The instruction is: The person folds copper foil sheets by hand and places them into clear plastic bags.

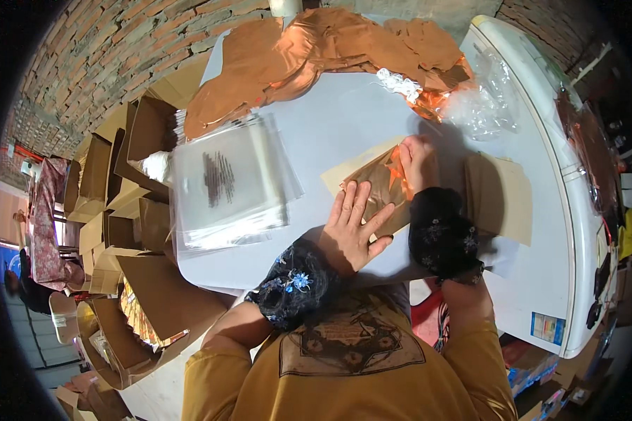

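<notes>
A person's two hands at work over a copper-coloured foil sheet (373, 175), which lies on a piece of tan card (336, 175) near the front of the pale tabletop (340, 105). The left hand (354, 231) rests palm down, its fingers extended and spread apart across the lower part of the foil, grasping nothing. The right hand (420, 165) is at the upper right edge of the same sheet, its fingers curled inward beside a bright crease; from where I stand, I cannot tell whether they pinch the foil. Black sleeve covers (442, 235) enclose both forearms. To the left lies a stack of clear plastic sleeves (182, 179); to the right, a tan card stack (514, 200). Along the far edge spread further copper foil sheets (253, 59), with a bundle of white string (398, 84) and crumpled clear plastic (484, 102) near their right end. Open cardboard boxes (165, 298) crowd the left side.
</notes>
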Motion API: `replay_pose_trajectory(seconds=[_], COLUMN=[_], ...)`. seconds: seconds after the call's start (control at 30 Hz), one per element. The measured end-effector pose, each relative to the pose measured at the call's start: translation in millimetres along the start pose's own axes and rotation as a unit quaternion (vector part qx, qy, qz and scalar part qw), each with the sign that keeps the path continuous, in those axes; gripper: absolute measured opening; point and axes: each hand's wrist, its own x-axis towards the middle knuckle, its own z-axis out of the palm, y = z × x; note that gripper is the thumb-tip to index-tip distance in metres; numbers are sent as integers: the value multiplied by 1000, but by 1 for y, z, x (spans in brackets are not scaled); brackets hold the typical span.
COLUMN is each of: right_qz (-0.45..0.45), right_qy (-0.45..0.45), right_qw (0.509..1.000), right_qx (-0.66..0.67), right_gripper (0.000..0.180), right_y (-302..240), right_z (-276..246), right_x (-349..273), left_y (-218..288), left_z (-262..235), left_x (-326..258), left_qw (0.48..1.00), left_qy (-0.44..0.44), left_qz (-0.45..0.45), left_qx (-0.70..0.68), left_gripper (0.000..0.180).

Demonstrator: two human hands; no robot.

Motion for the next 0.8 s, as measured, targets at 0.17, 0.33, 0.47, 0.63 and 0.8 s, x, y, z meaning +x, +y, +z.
replay_pose_trajectory(seconds=[0.17,0.33,0.47,0.63,0.8], right_qz=[1,-3,-9,5,19], right_qy=[-16,-12,-4,-26,-55], right_qw=[999,1000,1000,1000,998], right_qx=[-29,-27,-19,-16,-33], right_gripper=[7,7,7,6,5], right_y=[-5,-7,-7,-6,-10], right_z=[-2,-2,-2,-3,-3], right_x=[0,0,0,1,4], left_y=[-2,-1,1,4,1], left_z=[3,-3,-5,-6,-6], left_x=[0,3,2,1,1], left_qw=[999,998,998,998,997], left_qy=[-19,-29,-21,-29,-34], left_qz=[-9,-36,-50,-64,-73], left_qx=[-26,-39,-21,-6,11], left_gripper=[73,77,78,77,77])
